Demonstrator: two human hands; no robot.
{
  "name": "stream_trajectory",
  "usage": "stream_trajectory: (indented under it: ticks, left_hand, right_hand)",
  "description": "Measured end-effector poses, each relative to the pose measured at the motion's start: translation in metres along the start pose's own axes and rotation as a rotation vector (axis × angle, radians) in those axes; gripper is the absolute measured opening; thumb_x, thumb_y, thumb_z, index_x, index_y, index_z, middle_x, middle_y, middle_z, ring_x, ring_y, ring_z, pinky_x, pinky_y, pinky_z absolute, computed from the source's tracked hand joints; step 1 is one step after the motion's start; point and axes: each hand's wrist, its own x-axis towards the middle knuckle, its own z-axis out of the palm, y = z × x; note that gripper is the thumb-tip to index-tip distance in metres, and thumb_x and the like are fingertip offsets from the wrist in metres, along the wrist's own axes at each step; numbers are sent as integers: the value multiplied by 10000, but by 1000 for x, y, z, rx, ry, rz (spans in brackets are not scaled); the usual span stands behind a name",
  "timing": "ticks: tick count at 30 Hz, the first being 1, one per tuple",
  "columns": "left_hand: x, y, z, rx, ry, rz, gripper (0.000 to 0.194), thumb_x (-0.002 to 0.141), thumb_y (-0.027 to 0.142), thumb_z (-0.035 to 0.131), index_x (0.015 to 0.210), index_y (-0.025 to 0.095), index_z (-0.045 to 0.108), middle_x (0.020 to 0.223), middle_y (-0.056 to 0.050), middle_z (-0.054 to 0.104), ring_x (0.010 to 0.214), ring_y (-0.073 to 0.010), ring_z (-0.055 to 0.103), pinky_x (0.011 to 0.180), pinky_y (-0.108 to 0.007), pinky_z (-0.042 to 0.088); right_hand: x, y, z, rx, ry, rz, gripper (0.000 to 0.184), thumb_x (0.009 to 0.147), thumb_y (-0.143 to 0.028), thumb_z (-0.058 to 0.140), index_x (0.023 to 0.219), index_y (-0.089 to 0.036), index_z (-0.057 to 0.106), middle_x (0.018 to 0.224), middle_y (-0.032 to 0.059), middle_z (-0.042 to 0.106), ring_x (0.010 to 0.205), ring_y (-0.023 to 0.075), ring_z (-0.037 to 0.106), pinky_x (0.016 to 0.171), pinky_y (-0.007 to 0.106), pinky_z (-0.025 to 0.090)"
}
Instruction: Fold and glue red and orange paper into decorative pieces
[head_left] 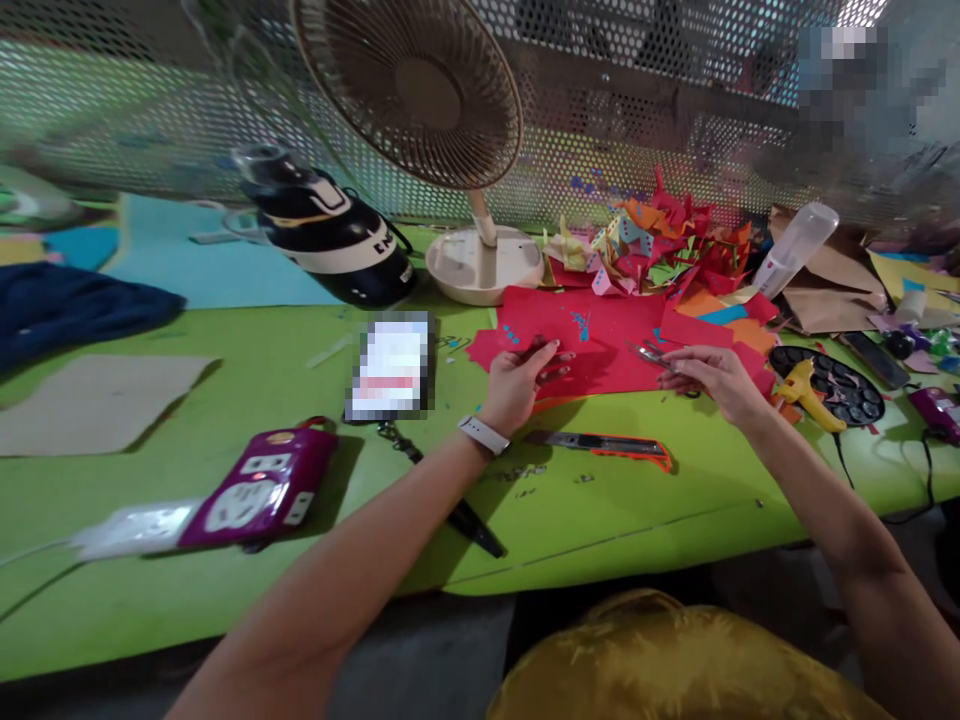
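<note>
My left hand (520,383) rests on the near left edge of a red paper sheet (592,335) on the green table (225,400), with its fingers pinching the sheet. My right hand (712,378) is closed around small scissors (651,354), whose tips point left over the red paper. An orange utility knife (600,444) lies on the table just in front of both hands. A white band sits on my left wrist.
A beige desk fan (420,110) and a black-and-white bottle (326,232) stand behind. Folded coloured paper scraps (652,245) pile at the back right. A purple power strip (255,490), a phone (391,365), a black pen (469,520), a yellow glue gun (810,392) and cardboard (90,400) lie around.
</note>
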Motion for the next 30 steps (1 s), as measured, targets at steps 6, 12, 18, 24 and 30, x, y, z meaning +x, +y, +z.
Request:
stream_trajectory:
  ticks: [6,12,18,24,30]
  left_hand:
    - [1,-2,-1,-13,0,4,342,566,305,883,779,150,664,724,-9,713,702,-167,728,654,-265,581]
    - [3,-2,-3,-65,37,7,331,576,273,876,784,158,646,775,-21,729,757,-185,742,649,-257,581]
    - [7,-5,-7,-87,39,12,315,627,273,858,812,177,621,792,-15,731,818,-208,756,716,-284,596]
    - [9,-6,-6,-73,63,31,328,657,301,840,807,193,569,775,-2,716,810,-215,758,684,-280,609]
    - [7,-5,-8,-69,52,40,311,674,294,830,838,197,584,815,6,715,824,-206,756,700,-281,610]
  right_hand:
    - [27,-15,13,71,121,-199,400,665,-502,790,890,-198,659,775,39,741,699,161,715,630,276,574]
    - [54,-4,23,-175,184,-334,296,761,-495,650,827,-212,590,625,-13,631,548,132,617,548,263,508]
    - [66,-3,16,-779,213,-405,228,830,-361,562,721,-191,668,763,75,722,669,187,642,663,303,489]
    - [83,-9,13,-769,85,-369,202,815,-306,596,685,-180,687,691,40,708,681,190,671,645,277,490]
    - [99,-7,33,-267,230,-423,352,852,-526,587,812,-190,686,752,47,712,619,181,693,536,268,530]
